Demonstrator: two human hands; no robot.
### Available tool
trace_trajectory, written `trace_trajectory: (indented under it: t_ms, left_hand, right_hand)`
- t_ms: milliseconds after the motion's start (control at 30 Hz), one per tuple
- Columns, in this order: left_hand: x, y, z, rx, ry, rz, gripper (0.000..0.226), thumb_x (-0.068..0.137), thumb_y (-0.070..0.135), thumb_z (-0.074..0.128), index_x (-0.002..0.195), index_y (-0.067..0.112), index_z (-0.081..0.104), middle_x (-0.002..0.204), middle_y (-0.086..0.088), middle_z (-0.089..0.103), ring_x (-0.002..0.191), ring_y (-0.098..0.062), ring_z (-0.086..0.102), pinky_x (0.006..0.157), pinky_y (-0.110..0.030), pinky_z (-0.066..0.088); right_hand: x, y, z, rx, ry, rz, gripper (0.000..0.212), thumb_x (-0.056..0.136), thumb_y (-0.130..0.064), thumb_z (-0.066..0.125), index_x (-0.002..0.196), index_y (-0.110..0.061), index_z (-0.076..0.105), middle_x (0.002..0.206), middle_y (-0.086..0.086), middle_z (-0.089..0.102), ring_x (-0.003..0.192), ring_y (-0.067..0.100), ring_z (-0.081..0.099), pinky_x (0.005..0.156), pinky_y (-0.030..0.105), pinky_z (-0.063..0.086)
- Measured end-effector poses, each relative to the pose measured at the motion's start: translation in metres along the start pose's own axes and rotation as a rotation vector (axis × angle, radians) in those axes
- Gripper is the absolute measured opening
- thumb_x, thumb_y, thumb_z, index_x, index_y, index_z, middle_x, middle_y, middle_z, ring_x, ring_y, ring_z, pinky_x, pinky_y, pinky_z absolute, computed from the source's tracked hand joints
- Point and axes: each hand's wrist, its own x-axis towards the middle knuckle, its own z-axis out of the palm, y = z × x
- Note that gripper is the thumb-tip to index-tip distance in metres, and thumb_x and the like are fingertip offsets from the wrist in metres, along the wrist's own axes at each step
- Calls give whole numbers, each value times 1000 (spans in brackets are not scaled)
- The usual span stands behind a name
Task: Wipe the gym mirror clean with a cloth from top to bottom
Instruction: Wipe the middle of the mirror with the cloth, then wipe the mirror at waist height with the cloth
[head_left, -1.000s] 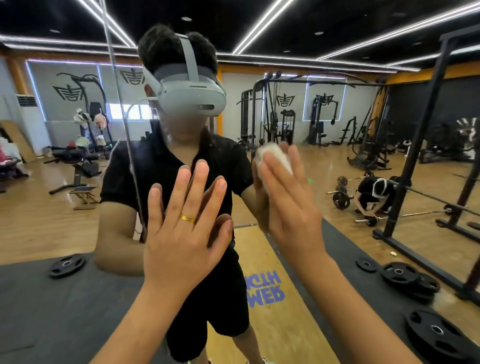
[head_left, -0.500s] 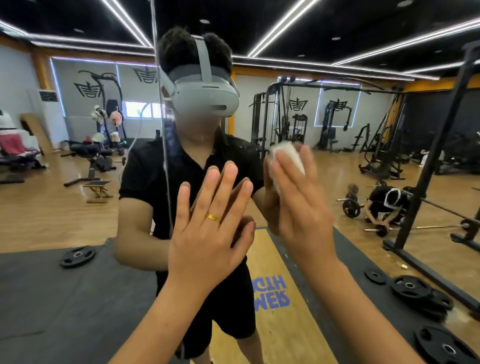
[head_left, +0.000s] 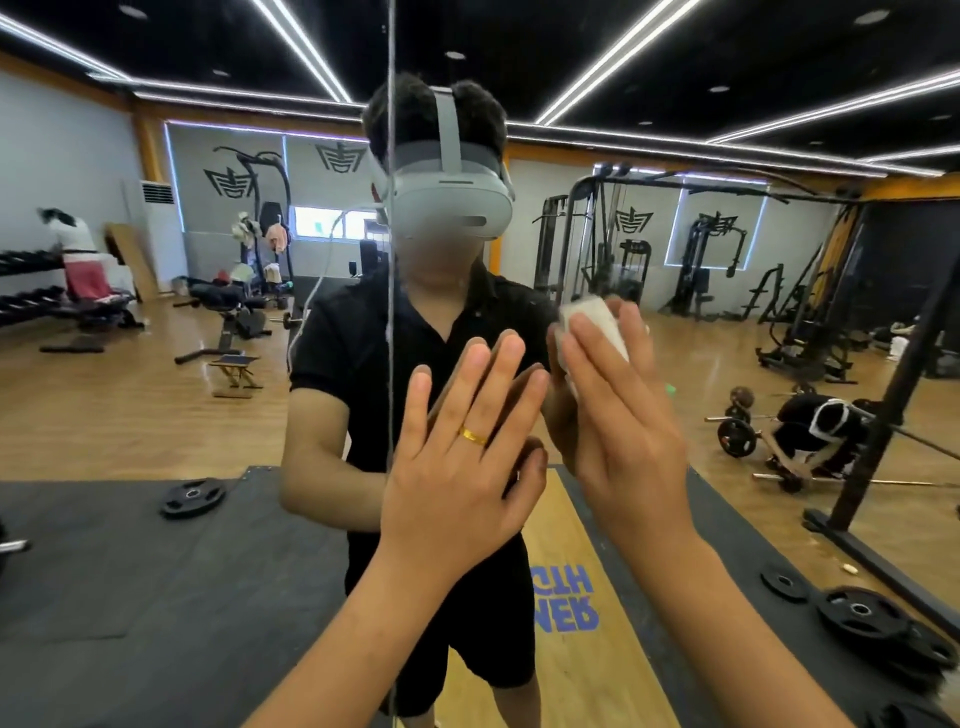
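white cloth (head_left: 592, 319) still pressed on mirror (head_left: 156, 415) by right hand (head_left: 631, 447)

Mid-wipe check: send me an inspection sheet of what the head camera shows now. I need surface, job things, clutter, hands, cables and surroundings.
Surface: mirror, with a vertical seam left of the hands; smears cannot be judged.
Job's things: white cloth against the glass.
Clutter: weight plates on the mat, seen in reflection.
Hands: left hand flat on the glass, fingers spread, wearing a ring; right hand presses the cloth with straight fingers.
Cables: thin white cable by the reflected shoulder.
Surroundings: reflected machines; crouched person by a barbell; standing person far left.
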Motion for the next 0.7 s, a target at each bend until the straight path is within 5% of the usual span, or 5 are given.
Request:
trace_trajectory:
  t_ms: [133, 300, 467, 567, 700]
  left_hand:
    - [1, -1, -2, -72, 14, -20, 58, 101, 30, 56, 154, 12, 44, 164, -10, 33, 154, -28, 29, 126, -53, 14]
    - [13, 22, -15, -386, 41, -89, 51, 102, 11, 43, 153, 5, 40, 162, -11, 36, 155, -25, 27, 128, -51, 11]
    - [26, 44, -12, -458, -14, -122, 50, 102, 9, 37, 152, 7, 41, 163, -9, 36, 155, -24, 28, 126, -55, 17]
    - [27, 51, -11, -430, -43, -197, 51, 101, 10, 38, 152, 8, 43, 163, -7, 38, 155, -24, 27, 127, -55, 15]
    - [31, 62, -16, -387, 0, -278, 50, 107, 36, 41, 145, 6, 54, 159, -5, 45, 155, -25, 28, 128, -51, 11]
  right_hand:
    - [13, -5, 3, 41, -17, 33, 50, 98, 12, 54, 146, 3, 49, 157, 14, 43, 156, 38, 20, 120, 64, 29]
    - [9, -3, -15, 60, -120, 18, 72, 93, 8, 57, 157, -4, 27, 168, 11, 19, 160, 33, 5, 128, 56, 1]
    - [4, 8, -35, 199, -233, 2, 82, 91, -2, 61, 159, 0, 16, 170, 16, 9, 159, 34, -1, 125, 64, -3]
    - [-8, 25, -57, 230, -226, -14, 74, 97, -20, 54, 159, 0, 18, 170, 17, 16, 159, 34, 7, 126, 60, 0]
    - [-38, 61, -81, 95, -122, 18, 60, 98, -15, 51, 154, -2, 35, 164, 17, 33, 157, 34, 21, 128, 51, 7]
